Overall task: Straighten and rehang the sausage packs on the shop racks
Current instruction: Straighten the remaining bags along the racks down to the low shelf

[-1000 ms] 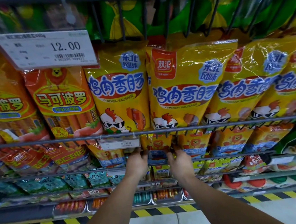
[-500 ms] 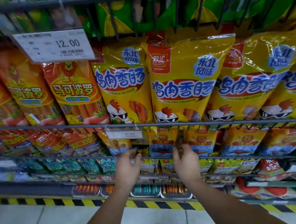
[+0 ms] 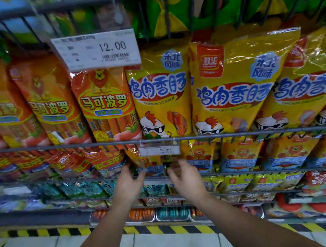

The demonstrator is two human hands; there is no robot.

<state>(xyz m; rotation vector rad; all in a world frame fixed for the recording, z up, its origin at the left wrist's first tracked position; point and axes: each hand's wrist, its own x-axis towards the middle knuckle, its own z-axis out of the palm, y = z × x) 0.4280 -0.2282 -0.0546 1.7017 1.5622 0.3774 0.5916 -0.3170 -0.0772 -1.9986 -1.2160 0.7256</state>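
- The left hand [image 3: 128, 184] reaches up to the row of small yellow lion packs [image 3: 240, 155]. Its fingers are spread and loose. The thumb tip is at the bottom edge of the left-most pack in that row. It holds nothing.
- The right hand [image 3: 186, 179] is just right of the left hand, under the 9.90 price tag [image 3: 159, 150]. Its fingers bend toward a dark gap between 2 packs. They are blurry, so I cannot tell if they grip anything.
- The small yellow lion packs hang side by side under a wire rail [image 3: 59, 145], from the middle to the right.
- Above the rail hang big chicken sausage packs [image 3: 229, 88] on the right and orange sausage packs [image 3: 104, 105] on the left.
- A 12.00 price tag [image 3: 96, 50] hangs over the orange sausage packs.
- Near the feet, a yellow and black stripe [image 3: 169, 229] runs along the floor.
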